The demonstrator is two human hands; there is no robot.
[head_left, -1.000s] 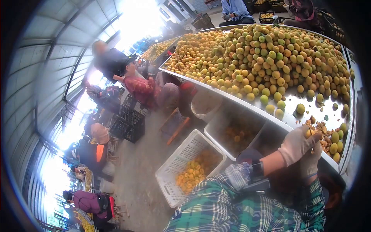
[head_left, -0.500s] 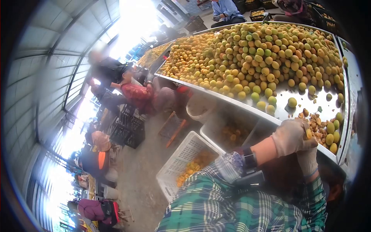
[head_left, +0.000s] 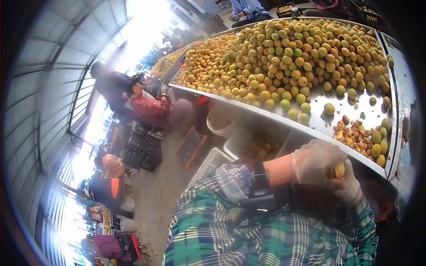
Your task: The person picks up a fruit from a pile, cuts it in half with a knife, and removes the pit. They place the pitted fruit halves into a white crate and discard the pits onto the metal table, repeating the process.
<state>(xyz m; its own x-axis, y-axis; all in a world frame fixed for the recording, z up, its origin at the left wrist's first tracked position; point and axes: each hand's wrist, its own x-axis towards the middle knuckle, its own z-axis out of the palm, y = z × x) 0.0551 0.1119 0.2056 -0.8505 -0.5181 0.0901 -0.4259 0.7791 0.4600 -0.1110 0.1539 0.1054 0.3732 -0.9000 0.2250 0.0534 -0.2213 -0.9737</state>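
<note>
My left hand (head_left: 316, 163), in a pale work glove, is closed at the near edge of the metal tray (head_left: 284, 120). Against it, my right hand (head_left: 348, 185), gloved too, has its fingers curled in. One yellow fruit (head_left: 339, 170) is pinched between the two hands, partly covered by the fingers. Beyond them on the tray is a small heap of brownish pits or scraps (head_left: 353, 136), with several greenish-yellow fruits (head_left: 376, 136) beside it. The large pile of yellow-green fruit (head_left: 284, 57) covers the tray's far part.
Below the tray edge are a white crate (head_left: 211, 165), a pale tub (head_left: 230, 148) and a white bucket (head_left: 218, 120). An orange-edged frame (head_left: 191, 146) lies on the floor near stacked black crates (head_left: 143, 148). Other people sit along the left and at the far side.
Both hands have drawn back from the tray edge toward my body, holding the fruit between them. The view has shifted, and the white crate is now mostly behind my sleeve.
</note>
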